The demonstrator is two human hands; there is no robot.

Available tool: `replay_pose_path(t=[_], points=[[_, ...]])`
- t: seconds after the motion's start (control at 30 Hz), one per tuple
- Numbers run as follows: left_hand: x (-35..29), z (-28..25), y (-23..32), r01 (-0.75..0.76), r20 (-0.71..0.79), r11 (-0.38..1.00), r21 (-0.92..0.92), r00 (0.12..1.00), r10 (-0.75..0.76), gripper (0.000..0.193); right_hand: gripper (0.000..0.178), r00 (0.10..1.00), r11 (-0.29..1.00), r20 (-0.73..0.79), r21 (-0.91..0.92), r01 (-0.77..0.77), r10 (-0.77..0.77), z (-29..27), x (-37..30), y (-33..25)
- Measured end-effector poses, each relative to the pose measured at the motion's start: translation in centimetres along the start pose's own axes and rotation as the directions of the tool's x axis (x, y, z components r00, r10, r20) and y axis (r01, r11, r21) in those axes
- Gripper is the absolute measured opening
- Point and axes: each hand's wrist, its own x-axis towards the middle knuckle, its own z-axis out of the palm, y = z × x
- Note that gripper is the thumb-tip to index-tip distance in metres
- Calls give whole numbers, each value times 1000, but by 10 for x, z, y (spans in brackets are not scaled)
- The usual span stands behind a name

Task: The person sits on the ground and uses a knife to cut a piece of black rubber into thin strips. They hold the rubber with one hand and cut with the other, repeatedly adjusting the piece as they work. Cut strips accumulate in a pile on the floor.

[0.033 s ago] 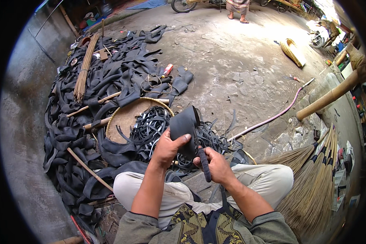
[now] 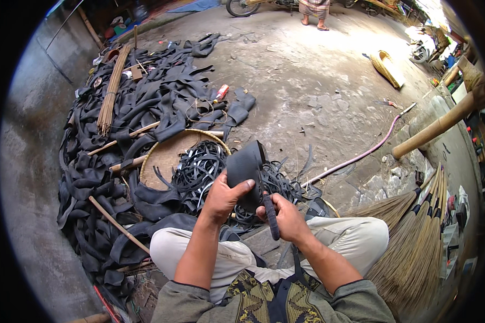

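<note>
Over my crossed legs, my left hand (image 2: pixel 221 198) is closed on a piece of black rubber sheet (image 2: pixel 243 166), thumb flat on its face. The sheet curls over at its top right edge. My right hand (image 2: pixel 286 218) grips a tool with a dark wrapped handle (image 2: pixel 271 218), its upper end against the rubber's right edge. The working end is hidden, so its kind is unclear. Just beyond both hands, a tangle of thin black rubber strips (image 2: pixel 199 167) lies partly on a round woven tray (image 2: pixel 164 159).
A heap of black rubber pieces (image 2: pixel 169 97) covers the left floor, with a bundle of thin sticks (image 2: pixel 113 89) on top. Stick brooms (image 2: pixel 409 253) lie at right, below a bamboo pole (image 2: pixel 433 126). Farther off are a woven basket (image 2: pixel 386 70) and a standing person (image 2: pixel 314 11).
The rubber sheet has tilted very slightly in my left hand. Both hands keep their grips, and the surroundings look the same.
</note>
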Motion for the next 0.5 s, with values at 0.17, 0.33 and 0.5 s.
replay_pose_path(t=[0.17, 0.33, 0.5], points=[[-4, 4, -3, 30, 63, 1000, 6, 998, -31, 46, 32, 997, 998, 40, -8, -59, 59, -7, 2, 1], [4, -4, 0, 136, -5, 953, -273, 990, -142, 48, 50, 989, 992, 90, 25, -123, 120, -6, -7, -5], [4, -3, 0, 12, -6, 995, -100, 1000, -13, 47, 40, 996, 995, 65, -86, -53, 59, -3, -4, -9]])
